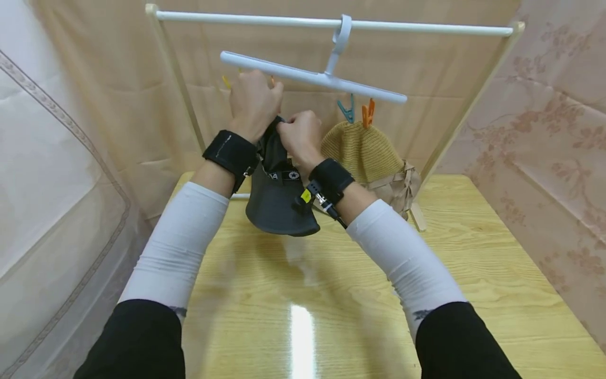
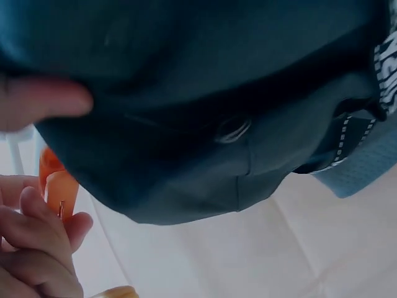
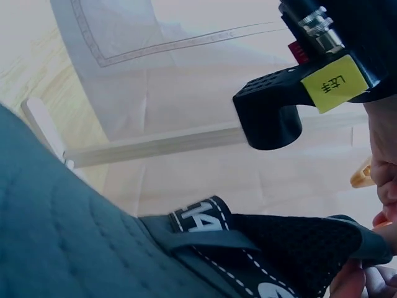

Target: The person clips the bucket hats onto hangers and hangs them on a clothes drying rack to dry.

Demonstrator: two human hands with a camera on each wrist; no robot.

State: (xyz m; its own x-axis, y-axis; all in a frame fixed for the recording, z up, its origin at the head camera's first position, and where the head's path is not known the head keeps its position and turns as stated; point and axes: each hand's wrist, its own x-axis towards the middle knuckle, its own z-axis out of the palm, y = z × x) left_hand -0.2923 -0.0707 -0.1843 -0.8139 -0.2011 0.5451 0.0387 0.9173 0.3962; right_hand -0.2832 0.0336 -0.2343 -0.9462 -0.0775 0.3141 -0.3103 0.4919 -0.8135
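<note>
My right hand (image 1: 302,138) grips the top edge of a dark hat (image 1: 282,205). The hat hangs brim-down and has a band with white letters and a star. A finger (image 2: 53,101) presses on its dark cloth in the left wrist view. My left hand (image 1: 254,102) is just above, under the low left end of the pale blue hanger (image 1: 303,76). Its curled fingers pinch an orange clothespin (image 2: 60,186) beside the hat's edge. Whether the clothespin bites on the cloth is hidden.
A straw hat (image 1: 362,150) hangs from the hanger's right half by a blue clothespin (image 1: 347,109) and an orange one. Yellow clothespins (image 1: 226,81) show by the left hand. The hanger hooks over the white rail (image 1: 251,20) of a stand on the wooden table (image 1: 473,273).
</note>
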